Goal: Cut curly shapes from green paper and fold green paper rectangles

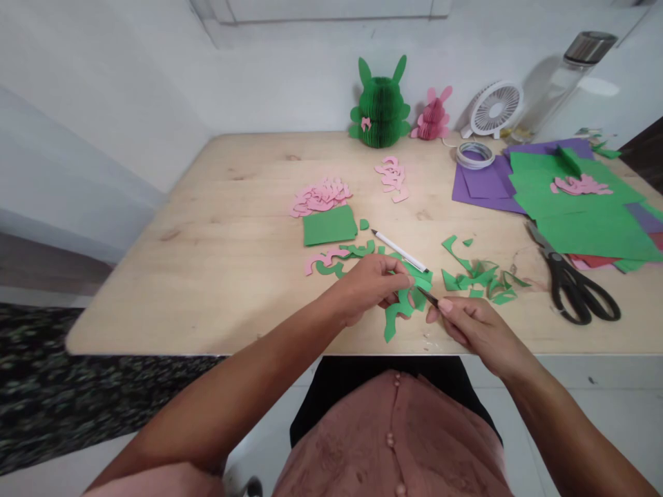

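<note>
Wavy-edged green paper cutout [392, 315] over the wooden table [207, 276], slim dark tool [427, 297] aslant beside it.

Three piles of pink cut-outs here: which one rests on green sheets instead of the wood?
The rightmost pile, on top of the large green sheets. The left pile and middle pile lie directly on the wooden tabletop.

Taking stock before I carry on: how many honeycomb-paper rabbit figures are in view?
2. The large green honeycomb-paper rabbit stands at the back of the pale wooden table; the smaller pink honeycomb-paper rabbit is between it and the round white fan.
</note>
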Demonstrator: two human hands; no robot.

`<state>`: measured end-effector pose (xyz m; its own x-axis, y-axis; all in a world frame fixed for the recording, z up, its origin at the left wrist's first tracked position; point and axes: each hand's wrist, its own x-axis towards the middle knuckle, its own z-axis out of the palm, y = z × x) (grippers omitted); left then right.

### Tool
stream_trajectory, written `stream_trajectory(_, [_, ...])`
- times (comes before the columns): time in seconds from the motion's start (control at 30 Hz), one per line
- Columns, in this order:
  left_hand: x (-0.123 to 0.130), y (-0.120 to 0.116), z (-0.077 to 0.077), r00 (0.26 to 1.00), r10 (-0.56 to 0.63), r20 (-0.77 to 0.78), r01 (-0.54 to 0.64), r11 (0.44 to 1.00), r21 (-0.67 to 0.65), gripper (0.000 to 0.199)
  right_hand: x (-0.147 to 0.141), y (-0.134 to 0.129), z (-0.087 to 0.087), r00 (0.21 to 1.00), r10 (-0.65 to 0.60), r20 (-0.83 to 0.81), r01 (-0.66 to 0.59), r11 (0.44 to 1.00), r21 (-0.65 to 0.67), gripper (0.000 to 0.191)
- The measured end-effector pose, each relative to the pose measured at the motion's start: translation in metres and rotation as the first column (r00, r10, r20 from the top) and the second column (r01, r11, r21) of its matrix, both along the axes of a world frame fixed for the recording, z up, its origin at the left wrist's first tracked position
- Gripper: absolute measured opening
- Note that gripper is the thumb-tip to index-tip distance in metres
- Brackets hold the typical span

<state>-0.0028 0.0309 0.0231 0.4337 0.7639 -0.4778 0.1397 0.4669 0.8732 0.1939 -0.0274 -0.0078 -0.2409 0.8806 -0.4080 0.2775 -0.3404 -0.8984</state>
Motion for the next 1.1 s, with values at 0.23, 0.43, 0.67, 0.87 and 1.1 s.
stream_trajectory(0.23, [-0.0003,0.0011,-0.0006,1.000,-0.009,0.017,0.009,1.000,-0.018,0.011,0.0002,-0.0003,0.0003,1.000,0.003,0.002,-0.003,1.000,0.002,0.048])
stream_trajectory(0.43, [0.0000,0.0010,-0.0001,1.000,0.003,0.029,-0.002,1.000,-0.018,0.011,0.0001,-0.0002,0.0001,1.000,0.000,0.001,0.000,1.000,0.001,0.049])
stream_trajectory(0.67, [0.0003,0.0016,0.0002,1.000,-0.005,0.025,0.006,1.000,-0.017,0.011,0.0002,0.0000,-0.0012,1.000,0.001,0.004,-0.001,1.000,0.006,0.048])
stream_trajectory(0.87, [0.0010,0.0021,0.0004,1.000,-0.020,0.003,0.020,1.000,-0.008,0.010,0.0002,0.0005,-0.0014,1.000,0.005,0.002,-0.005,1.000,0.021,0.048])
stream_trajectory(1.1, [0.0009,0.0026,0.0003,1.000,-0.017,0.012,0.017,1.000,-0.018,0.011,0.0006,0.0002,-0.0012,1.000,0.003,0.015,-0.003,1.000,0.022,0.049])
